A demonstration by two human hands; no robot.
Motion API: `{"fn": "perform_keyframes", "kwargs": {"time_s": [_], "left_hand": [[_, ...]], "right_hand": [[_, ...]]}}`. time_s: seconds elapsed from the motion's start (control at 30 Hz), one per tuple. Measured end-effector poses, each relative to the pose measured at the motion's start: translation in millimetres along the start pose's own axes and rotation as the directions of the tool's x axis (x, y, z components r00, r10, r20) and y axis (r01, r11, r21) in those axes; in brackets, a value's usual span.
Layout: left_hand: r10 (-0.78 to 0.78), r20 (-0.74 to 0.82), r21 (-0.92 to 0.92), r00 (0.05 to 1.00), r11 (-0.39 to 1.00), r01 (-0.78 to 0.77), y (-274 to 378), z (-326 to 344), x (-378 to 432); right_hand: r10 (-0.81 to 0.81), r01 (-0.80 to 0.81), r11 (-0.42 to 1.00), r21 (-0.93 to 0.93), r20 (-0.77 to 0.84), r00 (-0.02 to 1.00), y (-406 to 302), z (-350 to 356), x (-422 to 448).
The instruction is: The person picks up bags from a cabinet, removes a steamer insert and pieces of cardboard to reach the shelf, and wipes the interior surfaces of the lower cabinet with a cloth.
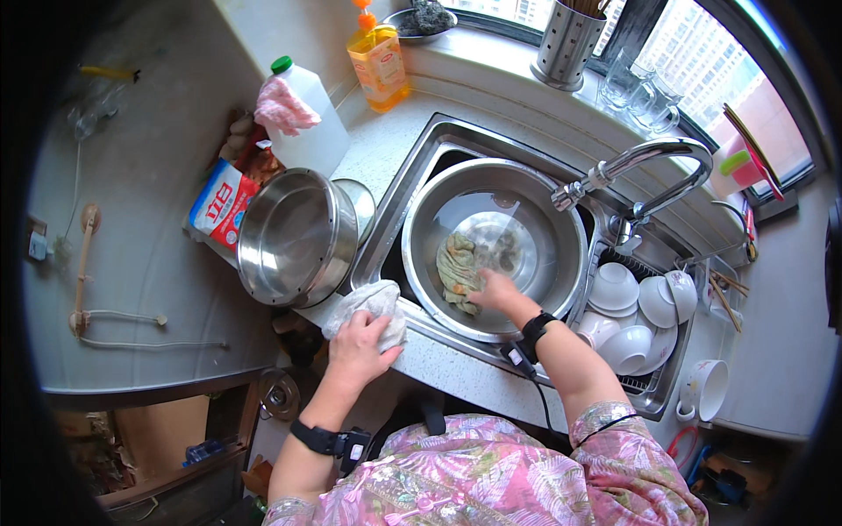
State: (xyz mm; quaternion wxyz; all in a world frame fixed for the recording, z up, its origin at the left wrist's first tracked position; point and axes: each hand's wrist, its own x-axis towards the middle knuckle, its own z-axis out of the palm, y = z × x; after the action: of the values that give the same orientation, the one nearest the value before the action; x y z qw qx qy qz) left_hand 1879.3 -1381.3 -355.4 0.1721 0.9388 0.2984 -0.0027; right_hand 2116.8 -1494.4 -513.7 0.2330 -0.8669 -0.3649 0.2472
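A wide stainless steel basin (421, 289) stands in the sink with water in it. In the water lies a crumpled, stained green cloth (456, 266). My right hand (498, 290) reaches into the basin and has its thumb and fingers at the cloth's right edge. On the front edge of the counter is a bunched greyish-white cloth (375, 304). My left hand (360, 348) grips it from above, the fingers bent over its near side. The chrome faucet (677, 148) arches over the basin's far right rim, and no water runs from it.
Left of the sink stand a steel pot (289, 237), a detergent bag (223, 204) and a white jug (309, 125) with a pink cloth (283, 108). A bottle of orange liquid (378, 69) is behind. White bowls (615, 287) fill the right drain rack; a mug (704, 391) sits nearby.
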Motion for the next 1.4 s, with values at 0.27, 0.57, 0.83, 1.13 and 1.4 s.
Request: {"fn": "perform_keyframes", "kwargs": {"time_s": [0.27, 0.57, 0.83, 1.13, 1.4], "left_hand": [[0.045, -0.040, -0.328, 0.998, 0.943, -0.056, 22, -25, 56], [-0.192, 0.632, -0.771, 0.751, -0.061, 0.633, 23, 37, 148], [-0.270, 0.707, -0.695, 0.653, -0.092, 0.714, 24, 75, 174], [-0.384, 0.766, -0.575, 0.515, -0.051, 0.817, 52, 131, 182], [-0.167, 0.804, -0.589, 0.571, -0.357, 0.725, 35, 168, 198]], "right_hand": [[0.068, -0.066, 0.998, -0.015, 0.228, 0.971, 8, -11, 22], [0.242, -0.268, 0.936, 0.229, 0.137, 0.961, 11, 16, 20], [0.297, -0.329, 0.906, 0.265, 0.155, 0.942, 30, -35, 32], [0.468, -0.442, 0.773, 0.455, 0.063, 0.882, 58, 6, 38], [0.021, -0.407, 0.186, 0.894, 0.410, 0.912, -45, -50, 35]]}}
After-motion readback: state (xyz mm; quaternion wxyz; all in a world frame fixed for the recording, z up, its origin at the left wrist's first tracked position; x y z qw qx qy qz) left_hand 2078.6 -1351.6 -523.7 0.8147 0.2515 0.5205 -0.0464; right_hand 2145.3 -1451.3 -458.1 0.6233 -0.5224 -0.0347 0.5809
